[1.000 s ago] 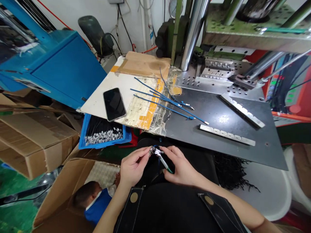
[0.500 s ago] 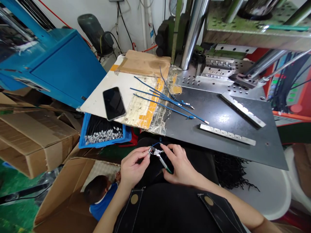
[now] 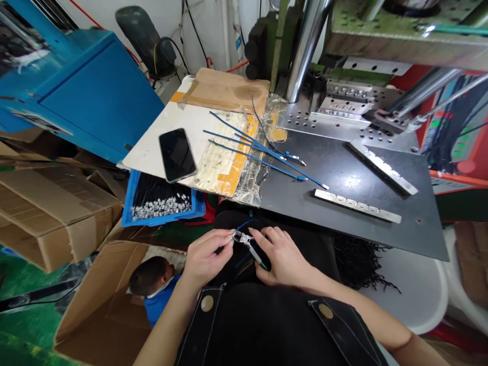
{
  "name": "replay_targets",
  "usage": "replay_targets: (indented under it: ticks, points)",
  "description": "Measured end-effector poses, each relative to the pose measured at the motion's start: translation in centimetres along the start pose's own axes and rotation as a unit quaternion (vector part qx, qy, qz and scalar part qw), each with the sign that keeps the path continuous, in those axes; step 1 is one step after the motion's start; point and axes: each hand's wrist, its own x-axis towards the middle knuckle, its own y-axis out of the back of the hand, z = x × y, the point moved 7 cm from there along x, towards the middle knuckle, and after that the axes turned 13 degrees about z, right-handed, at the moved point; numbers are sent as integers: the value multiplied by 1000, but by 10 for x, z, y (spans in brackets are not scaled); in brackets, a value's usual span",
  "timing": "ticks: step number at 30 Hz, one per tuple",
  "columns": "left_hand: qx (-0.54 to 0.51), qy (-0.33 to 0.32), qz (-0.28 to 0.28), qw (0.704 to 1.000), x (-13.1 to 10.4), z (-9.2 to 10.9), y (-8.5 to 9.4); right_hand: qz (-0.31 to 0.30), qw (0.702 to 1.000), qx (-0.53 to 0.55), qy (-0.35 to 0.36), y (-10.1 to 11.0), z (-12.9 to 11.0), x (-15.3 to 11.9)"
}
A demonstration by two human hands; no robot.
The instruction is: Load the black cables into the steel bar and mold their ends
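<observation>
My left hand pinches the end of a short blue cable, in front of my lap. The small end part is mostly hidden by thumb and fingertips. My right hand is closed around cutting pliers with green handles. Their metal jaws are right beside my left fingertips, at the cable end; whether they bite on it is too small to tell. On the work surface ahead lie several blue cables with plugs at their ends. Two slotted metal bars rest to their right.
A phone lies on the white board. Below it a blue bin holds black cables with metal ends. A person is in a cardboard box at my left. A press rises behind; a white basin holds black scraps.
The camera view has shifted slightly. Both hands keep their grips, and the plier jaws stay by the left fingertips. A faint blue strand now shows below the pliers.
</observation>
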Motion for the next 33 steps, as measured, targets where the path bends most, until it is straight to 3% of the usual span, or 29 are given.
replay_targets:
  ticks: [5, 11, 19, 28, 33]
  points:
    - [-21, 10, -26, 999, 3, 1, 0, -23, 1000, 4, 7, -7, -2, -4]
    - [-55, 94, -53, 993, -4, -15, 1, -63, 998, 16, 9, -14, -3, -7]
    - [-91, 152, -71, 982, -16, -28, -2, -98, 994, 50, 9, -19, -4, -8]
    - [-65, 89, -30, 993, -20, -24, 1, -99, 994, 39, -5, -23, -1, -7]
    - [-61, 105, -10, 992, -29, -29, 2, -117, 993, 25, 5, -27, -3, -8]
